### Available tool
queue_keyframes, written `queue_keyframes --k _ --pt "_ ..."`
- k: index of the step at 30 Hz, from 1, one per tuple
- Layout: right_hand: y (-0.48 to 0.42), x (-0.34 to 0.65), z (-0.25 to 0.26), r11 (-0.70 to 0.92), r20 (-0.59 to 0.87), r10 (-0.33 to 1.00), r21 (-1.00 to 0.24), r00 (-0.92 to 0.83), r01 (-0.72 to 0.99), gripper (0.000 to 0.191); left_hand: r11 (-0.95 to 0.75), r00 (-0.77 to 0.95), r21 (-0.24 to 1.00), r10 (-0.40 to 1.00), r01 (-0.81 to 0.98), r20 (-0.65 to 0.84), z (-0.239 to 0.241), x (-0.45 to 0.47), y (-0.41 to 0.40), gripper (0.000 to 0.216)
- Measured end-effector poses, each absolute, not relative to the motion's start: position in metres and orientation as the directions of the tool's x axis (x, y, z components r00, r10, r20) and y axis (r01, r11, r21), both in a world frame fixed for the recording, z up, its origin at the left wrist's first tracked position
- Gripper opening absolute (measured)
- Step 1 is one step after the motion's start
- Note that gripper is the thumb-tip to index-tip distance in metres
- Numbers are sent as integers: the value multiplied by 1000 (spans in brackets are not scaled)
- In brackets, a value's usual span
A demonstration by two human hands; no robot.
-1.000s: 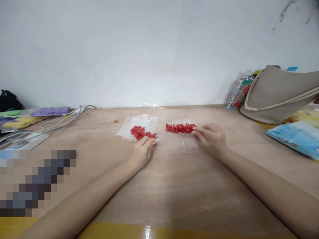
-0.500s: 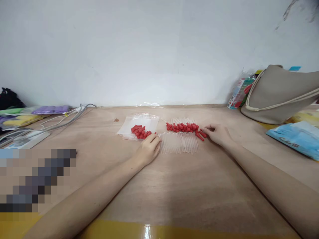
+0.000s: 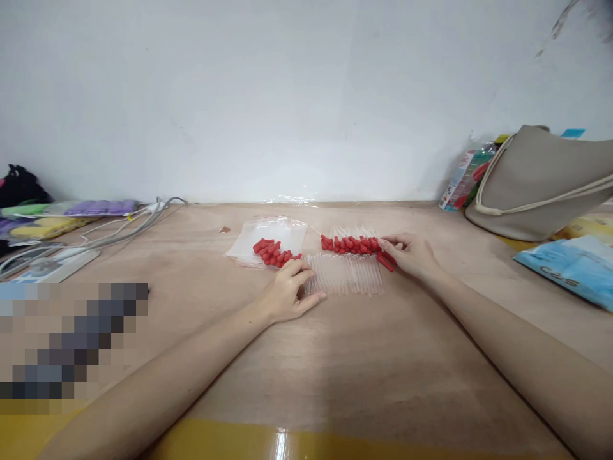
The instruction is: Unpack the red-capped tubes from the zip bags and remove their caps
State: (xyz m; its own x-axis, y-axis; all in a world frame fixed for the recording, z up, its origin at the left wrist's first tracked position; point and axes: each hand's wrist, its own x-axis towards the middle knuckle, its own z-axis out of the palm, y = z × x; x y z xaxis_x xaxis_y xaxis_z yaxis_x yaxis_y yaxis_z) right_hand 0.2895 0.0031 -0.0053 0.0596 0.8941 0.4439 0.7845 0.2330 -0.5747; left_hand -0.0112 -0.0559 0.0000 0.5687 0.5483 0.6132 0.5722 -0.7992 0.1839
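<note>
A row of clear thin tubes (image 3: 347,276) lies on the wooden table (image 3: 335,358), with a line of red caps (image 3: 349,244) along its far side. My left hand (image 3: 287,292) rests at the row's left end, fingers curled over the leftmost tubes and thumb stretched beneath them. Just beyond it, loose red caps (image 3: 274,252) lie on a clear plastic bag (image 3: 268,231). My right hand (image 3: 412,255) is at the right end of the red line, its fingertips pinched on a red-capped tube (image 3: 385,260) lying askew.
A beige bag (image 3: 541,179) and a colourful packet (image 3: 462,176) stand at the back right, with a blue packet (image 3: 569,268) in front of them. Grey cables (image 3: 129,230) and purple and yellow items (image 3: 98,207) lie at the left. A wall rises behind the table.
My right hand slid from over the tubes to the right end of the red row and pinched a piece there. My left hand shifted slightly right onto the tubes' left end, thumb spreading out.
</note>
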Motion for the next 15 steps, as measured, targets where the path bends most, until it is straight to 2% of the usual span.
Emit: queue_keyframes --k 3,8,15 --pt "4 286 -5 200 440 895 -547 75 813 38 -818 607 165 528 551 593 2 -14 -57 39" --pt "7 284 -8 164 441 888 -565 129 809 35 -810 644 136 543 570 539 3 -20 -55 28" --pt "9 282 -13 118 420 868 -692 264 712 33 -809 624 163 547 564 558 -1 -23 -52 33"
